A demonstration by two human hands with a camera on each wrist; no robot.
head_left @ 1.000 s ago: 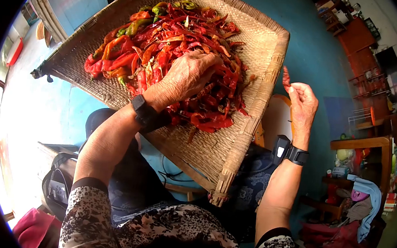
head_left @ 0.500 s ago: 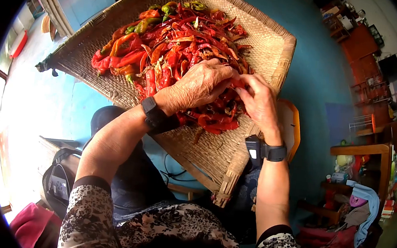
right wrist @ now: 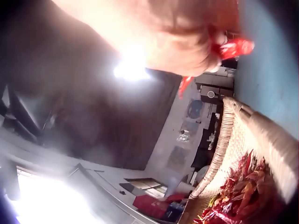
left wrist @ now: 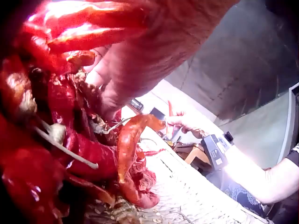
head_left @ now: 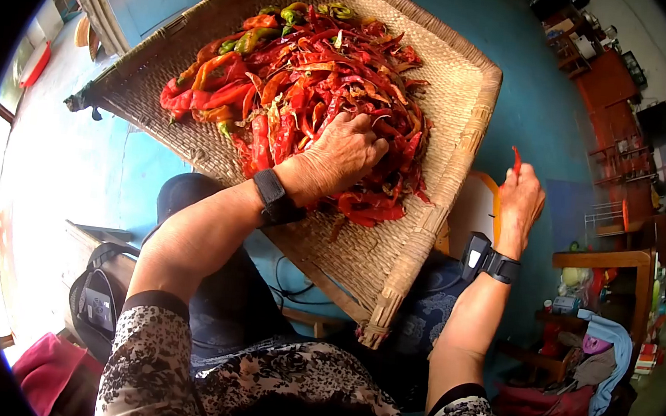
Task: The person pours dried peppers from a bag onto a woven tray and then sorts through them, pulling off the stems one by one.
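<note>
A large heap of red chili peppers, a few of them green, lies in a shallow woven basket. My left hand is down in the near right part of the heap with bent fingers; its fingertips are hidden among the pods, so I cannot tell whether they pinch one. In the left wrist view, an orange-red chili with a curved body lies close below that hand. Out past the basket's right edge, my right hand pinches a slim red chili pepper, whose tip sticks up beyond the fingers.
The basket tilts over the person's lap. Beneath the right hand stands a pale container with an orange rim. A wooden chair piled with clothes is at the right, a dark bag at the left. Blue floor shows beyond.
My right hand came in from the right to meet the left over the heap, then swung back out with a brighter red chili than before. My left hand lowered into the heap.
</note>
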